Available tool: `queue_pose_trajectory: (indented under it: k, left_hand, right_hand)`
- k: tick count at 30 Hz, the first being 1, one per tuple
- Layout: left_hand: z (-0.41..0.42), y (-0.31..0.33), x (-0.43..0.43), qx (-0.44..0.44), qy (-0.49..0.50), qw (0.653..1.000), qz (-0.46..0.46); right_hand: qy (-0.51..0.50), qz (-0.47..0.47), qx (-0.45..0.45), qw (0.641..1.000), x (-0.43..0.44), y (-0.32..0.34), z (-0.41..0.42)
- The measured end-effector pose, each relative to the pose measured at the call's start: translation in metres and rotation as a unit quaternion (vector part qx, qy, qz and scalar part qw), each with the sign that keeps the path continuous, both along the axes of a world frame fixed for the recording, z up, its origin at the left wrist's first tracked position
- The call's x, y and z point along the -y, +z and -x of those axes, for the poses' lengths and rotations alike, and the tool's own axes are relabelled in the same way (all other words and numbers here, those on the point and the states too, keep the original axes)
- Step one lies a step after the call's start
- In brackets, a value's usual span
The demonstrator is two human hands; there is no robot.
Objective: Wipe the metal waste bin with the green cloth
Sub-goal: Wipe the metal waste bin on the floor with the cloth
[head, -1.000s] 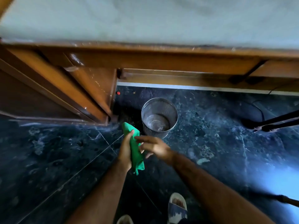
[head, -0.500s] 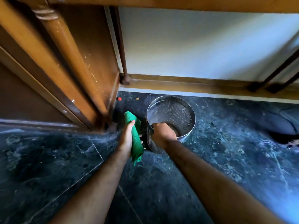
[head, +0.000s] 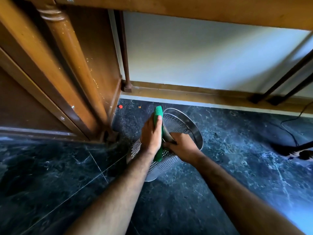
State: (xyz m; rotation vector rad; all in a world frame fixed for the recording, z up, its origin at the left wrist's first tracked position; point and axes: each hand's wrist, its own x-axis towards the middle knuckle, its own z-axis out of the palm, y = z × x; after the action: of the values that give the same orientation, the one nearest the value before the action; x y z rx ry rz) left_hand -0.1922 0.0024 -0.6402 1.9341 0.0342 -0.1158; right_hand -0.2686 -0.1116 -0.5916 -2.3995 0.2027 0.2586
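Note:
The perforated metal waste bin (head: 184, 126) is tilted toward me above the dark marble floor, its mouth facing up and away. My right hand (head: 183, 147) grips the near part of its rim. My left hand (head: 151, 134) holds the green cloth (head: 158, 114) pressed against the bin's left outer side; the cloth sticks out above my thumb and hangs below my palm. The bin's lower left wall shows under my left wrist.
A wooden cabinet with a turned post (head: 71, 53) stands close on the left. A wooden skirting (head: 194, 92) and white wall run behind. Dark metal legs (head: 279, 82) and a black cable (head: 291, 129) are at the right. A small red bit (head: 120, 106) lies on the floor.
My right hand took the bin's rim and tipped the bin toward me. My left hand brought the green cloth from beside the bin onto its left side.

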Motion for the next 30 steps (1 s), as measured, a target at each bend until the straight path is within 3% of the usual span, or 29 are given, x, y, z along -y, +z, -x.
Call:
queue_pose_trajectory:
  k: [3, 6, 9, 13, 16, 18, 21, 23, 26, 28, 30]
  left_hand:
    - [0.006, -0.036, -0.021, -0.045, 0.004, 0.998, -0.054]
    - [0.013, -0.076, -0.05, -0.136, 0.009, 0.986, -0.094]
    - [0.006, -0.077, -0.048, -0.203, 0.009, 0.968, -0.144]
    - [-0.011, -0.011, 0.007, -0.163, -0.062, 0.977, -0.119]
    - [-0.005, 0.025, 0.039, -0.052, -0.105, 0.991, -0.071]
    - [0.015, 0.023, 0.041, 0.022, -0.122, 0.99, -0.07]
    - [0.051, -0.014, 0.02, 0.064, -0.152, 0.981, -0.101]
    - [0.063, -0.043, -0.003, 0.046, -0.14, 0.978, -0.146]
    - [0.053, -0.07, -0.03, -0.03, -0.085, 0.962, -0.258]
    - [0.036, -0.066, -0.03, -0.101, -0.076, 0.955, -0.27]
    - [0.019, -0.05, -0.016, -0.112, -0.065, 0.957, -0.261]
  right_hand:
    - [-0.007, -0.073, 0.001, 0.997, 0.019, -0.006, 0.018]
    - [-0.016, -0.194, -0.055, 0.979, 0.037, -0.005, 0.028]
    - [-0.023, -0.246, -0.081, 0.966, 0.046, -0.005, 0.029]
    - [-0.028, -0.287, -0.083, 0.954, 0.047, -0.002, 0.033]
    - [0.011, -0.251, -0.101, 0.963, 0.051, 0.005, 0.037]
    - [-0.001, -0.226, -0.085, 0.97, 0.048, 0.009, 0.034]
    - [-0.11, -0.233, -0.003, 0.966, 0.043, 0.006, 0.027]
    - [-0.182, -0.248, 0.007, 0.951, 0.046, 0.003, 0.026]
    - [-0.208, -0.308, -0.027, 0.928, 0.049, -0.001, 0.03]
    - [-0.193, -0.318, -0.02, 0.928, 0.046, -0.001, 0.03]
    - [-0.166, -0.326, -0.011, 0.931, 0.04, -0.003, 0.03]
